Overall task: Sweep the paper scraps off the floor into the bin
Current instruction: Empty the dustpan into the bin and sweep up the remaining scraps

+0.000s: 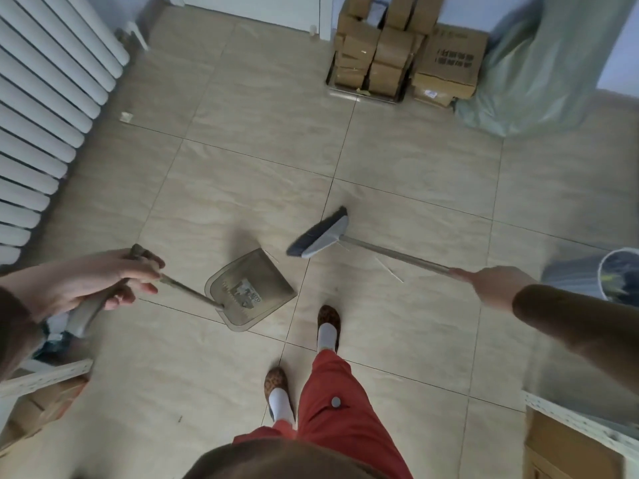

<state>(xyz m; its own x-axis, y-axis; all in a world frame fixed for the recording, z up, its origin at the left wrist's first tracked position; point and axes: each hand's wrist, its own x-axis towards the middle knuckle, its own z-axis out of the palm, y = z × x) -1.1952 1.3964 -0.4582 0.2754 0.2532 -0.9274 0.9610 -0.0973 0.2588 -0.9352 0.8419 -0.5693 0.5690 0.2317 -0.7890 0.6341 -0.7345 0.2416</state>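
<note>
On the tiled floor: left hand fingers wrapped round dustpan handle, right hand closed on broom handle; thin paper scraps just beside broom, bin at right edge.

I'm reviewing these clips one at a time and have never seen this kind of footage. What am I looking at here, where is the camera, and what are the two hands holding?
There is no machine: a person wears one wide-angle camera on the head, looking down at the floor. The left hand grips the long handle of a dustpan resting on the tiles. The right hand grips the broom, whose head is beside the dustpan's mouth. Thin paper scraps lie under the broom handle, another near the radiator. A bin stands at the right edge. Cardboard boxes are stacked by the far wall.
</note>
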